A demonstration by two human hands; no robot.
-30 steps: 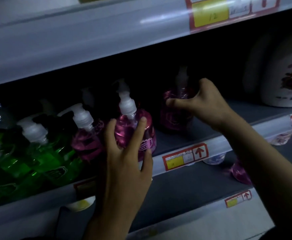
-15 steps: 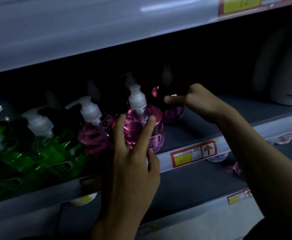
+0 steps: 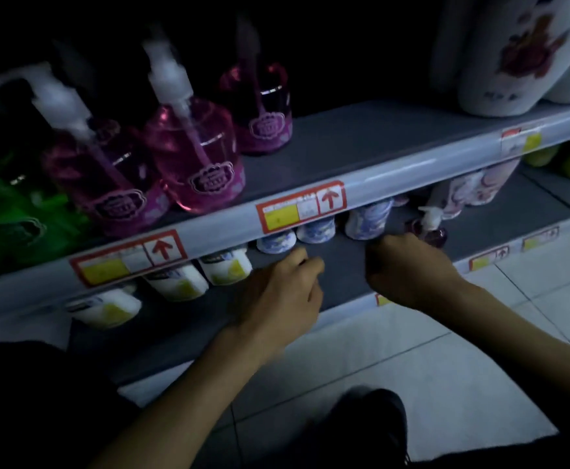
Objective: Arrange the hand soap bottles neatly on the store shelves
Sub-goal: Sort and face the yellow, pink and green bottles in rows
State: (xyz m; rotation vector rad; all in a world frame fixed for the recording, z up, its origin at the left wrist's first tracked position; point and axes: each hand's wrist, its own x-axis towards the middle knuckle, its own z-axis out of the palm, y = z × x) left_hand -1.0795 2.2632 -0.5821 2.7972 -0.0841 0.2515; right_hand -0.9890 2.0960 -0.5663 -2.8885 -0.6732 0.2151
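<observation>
- Pink hand soap bottles (image 3: 195,154): 3 upright on the upper shelf (image 3: 361,137), at 10 o'clock from the hands. 1 small dark pump bottle (image 3: 427,228) sits on the lower shelf (image 3: 344,265), just beside the right hand.
- Risk: judged likely that a knuckle nudge topples this small bottle against the neighbouring tubs (image 3: 366,220); dim light hampers aim.
- Right hand (image 3: 409,269): fingers curled, at the bottle's 8 o'clock; whether they grip it, cannot tell.
- Left hand (image 3: 283,292): loosely curled, holding nothing, apart from the right.
</observation>
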